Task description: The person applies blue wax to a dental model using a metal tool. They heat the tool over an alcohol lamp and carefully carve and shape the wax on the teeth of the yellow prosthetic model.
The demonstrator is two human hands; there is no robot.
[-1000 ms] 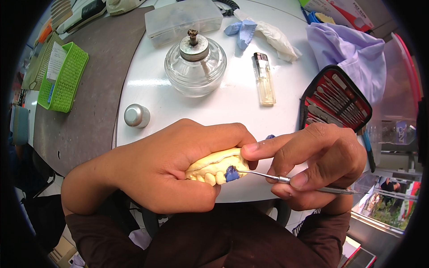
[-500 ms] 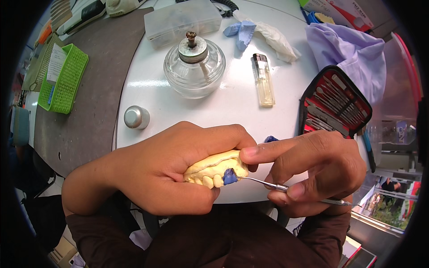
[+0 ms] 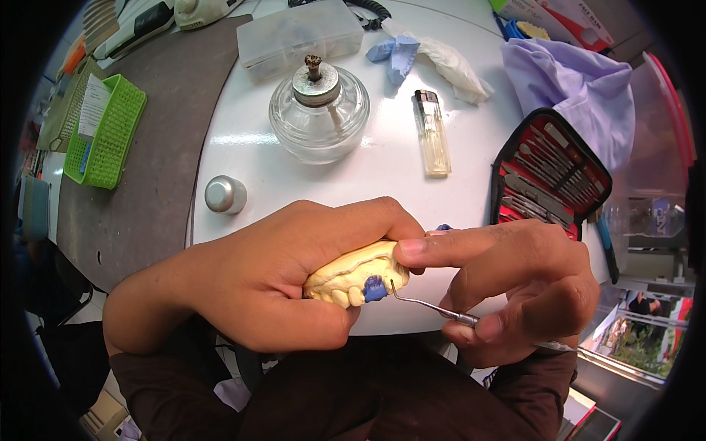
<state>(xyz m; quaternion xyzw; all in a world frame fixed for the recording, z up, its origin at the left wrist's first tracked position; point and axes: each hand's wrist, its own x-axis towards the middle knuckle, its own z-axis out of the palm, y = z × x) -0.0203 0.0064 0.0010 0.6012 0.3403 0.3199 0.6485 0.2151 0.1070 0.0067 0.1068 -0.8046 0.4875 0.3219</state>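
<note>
My left hand (image 3: 272,275) is wrapped around a yellowish plaster dental cast (image 3: 353,266), thumb below and fingers over the top. On the cast's tooth row sits a patch of dark blue wax (image 3: 374,289), shaped like a tooth. My right hand (image 3: 533,279) pinches a thin metal dental carver (image 3: 465,318). Its bent tip is at the cast, just right of the wax; whether it touches, I cannot tell. An extended finger of that hand rests against the cast's right end. Partly hidden behind this finger is another dark blue piece (image 3: 444,227).
Beyond my hands stand a glass spirit lamp (image 3: 318,121), a metal cap (image 3: 225,195) and a lighter (image 3: 432,134). An instrument case (image 3: 551,173) lies open to the right, by a lilac cloth (image 3: 570,88). Farther off are a plastic box (image 3: 300,37) and a green basket (image 3: 118,132).
The carver's tip has come off the blue wax and shifted slightly right. My right hand has turned a little, and the cast has tilted slightly in my left hand.
</note>
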